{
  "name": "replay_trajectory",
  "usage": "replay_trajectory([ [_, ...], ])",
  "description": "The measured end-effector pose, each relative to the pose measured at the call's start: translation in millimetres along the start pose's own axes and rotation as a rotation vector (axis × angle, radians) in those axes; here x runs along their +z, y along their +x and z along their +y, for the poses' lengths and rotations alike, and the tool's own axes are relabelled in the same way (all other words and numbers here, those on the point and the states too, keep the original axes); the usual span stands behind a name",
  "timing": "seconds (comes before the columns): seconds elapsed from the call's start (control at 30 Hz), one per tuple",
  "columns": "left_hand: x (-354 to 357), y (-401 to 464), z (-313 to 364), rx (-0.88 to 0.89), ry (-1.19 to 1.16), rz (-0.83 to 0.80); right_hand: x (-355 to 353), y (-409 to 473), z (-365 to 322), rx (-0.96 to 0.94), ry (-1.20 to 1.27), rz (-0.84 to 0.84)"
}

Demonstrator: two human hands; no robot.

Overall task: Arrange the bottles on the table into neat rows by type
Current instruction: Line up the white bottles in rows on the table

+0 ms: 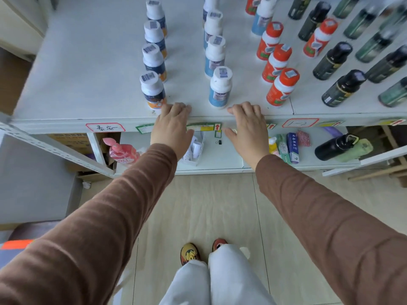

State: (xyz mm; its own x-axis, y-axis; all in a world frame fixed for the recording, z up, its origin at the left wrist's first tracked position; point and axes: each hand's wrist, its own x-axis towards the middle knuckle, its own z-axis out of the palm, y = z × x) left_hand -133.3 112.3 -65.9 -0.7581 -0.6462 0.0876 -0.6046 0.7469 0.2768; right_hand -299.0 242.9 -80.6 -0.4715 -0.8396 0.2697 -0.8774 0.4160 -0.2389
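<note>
On the white table [92, 80] the bottles stand in rows running away from me. At the left is a row of white-capped bottles with dark blue and orange labels [152, 91]. A row of light blue bottles [220, 88] stands in the middle. To its right come orange bottles [282, 88], then dark bottles with black caps [342, 89] and green-tinted ones [394, 94]. My left hand [172, 126] and my right hand [247, 128] rest on the table's front edge, fingers relaxed, holding nothing.
Below the table top a lower shelf holds a pink pump bottle [120, 150], toothpaste boxes [288, 148], a black flask [334, 146] and a small clear box [195, 150]. Labels are stuck along the front edge [105, 127]. Tiled floor and my shoes [190, 254] are underneath.
</note>
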Motion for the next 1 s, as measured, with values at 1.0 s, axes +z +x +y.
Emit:
replay_trajectory([
  [1.0, -77.9, 95.0, 32.2, -0.068, -0.288, -0.141, -121.0, 189.1, 22.8, 0.007, 0.66, -0.557],
])
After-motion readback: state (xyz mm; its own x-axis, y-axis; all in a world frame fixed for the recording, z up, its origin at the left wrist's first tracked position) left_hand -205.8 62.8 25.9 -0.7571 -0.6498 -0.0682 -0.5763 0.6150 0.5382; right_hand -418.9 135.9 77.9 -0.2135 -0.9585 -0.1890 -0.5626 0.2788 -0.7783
